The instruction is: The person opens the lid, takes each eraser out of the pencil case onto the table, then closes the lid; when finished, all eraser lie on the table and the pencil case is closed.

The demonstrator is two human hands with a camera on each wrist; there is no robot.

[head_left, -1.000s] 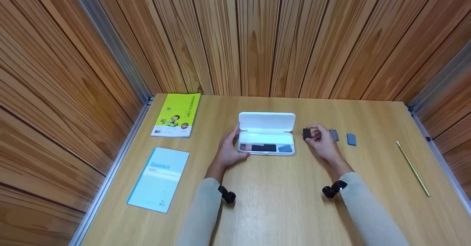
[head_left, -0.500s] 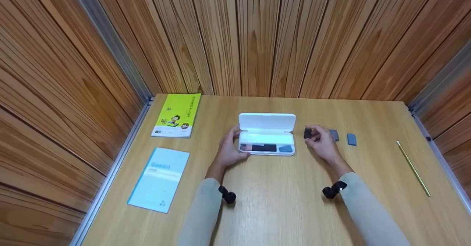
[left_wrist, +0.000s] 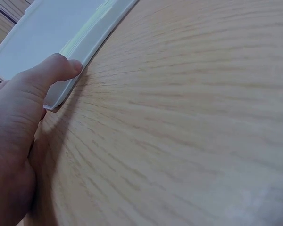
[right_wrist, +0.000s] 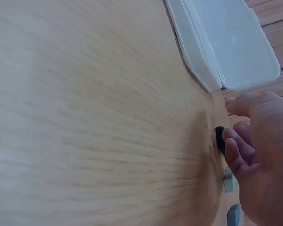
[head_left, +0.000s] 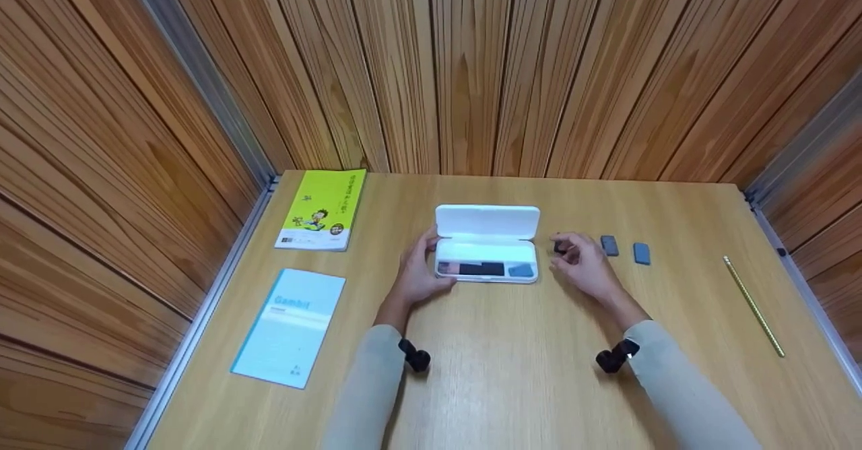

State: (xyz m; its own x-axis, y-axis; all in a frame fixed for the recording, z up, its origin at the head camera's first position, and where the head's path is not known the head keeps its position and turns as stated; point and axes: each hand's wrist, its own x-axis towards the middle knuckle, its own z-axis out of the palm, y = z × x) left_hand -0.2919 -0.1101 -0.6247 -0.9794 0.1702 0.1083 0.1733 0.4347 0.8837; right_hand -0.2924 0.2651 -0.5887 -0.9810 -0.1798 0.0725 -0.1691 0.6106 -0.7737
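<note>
A white pencil case [head_left: 486, 261] lies with its lid up in the middle of the table. Inside it are a dark bar [head_left: 481, 269], a pinkish piece and a blue eraser [head_left: 520, 271]. My left hand [head_left: 419, 271] grips the case's left end, its thumb [left_wrist: 68, 69] on the near edge and the other fingers along the side. To the right of the case, my right hand [head_left: 588, 266] is over a small black eraser [right_wrist: 220, 140], thumb and fingers spread apart. The fingers partly hide this eraser, which sits on the tabletop.
Two blue-grey erasers, one nearer [head_left: 609, 246] and one farther right [head_left: 642, 254], lie beyond my right hand. A gold pencil [head_left: 754, 306] lies at the far right. At left are a yellow-green book [head_left: 323, 209] and a light-blue notebook [head_left: 289, 329]. Wooden walls enclose the table.
My right hand has lowered the black eraser to the table and let go, its thumb coming away. My left hand stays on the pencil case.
</note>
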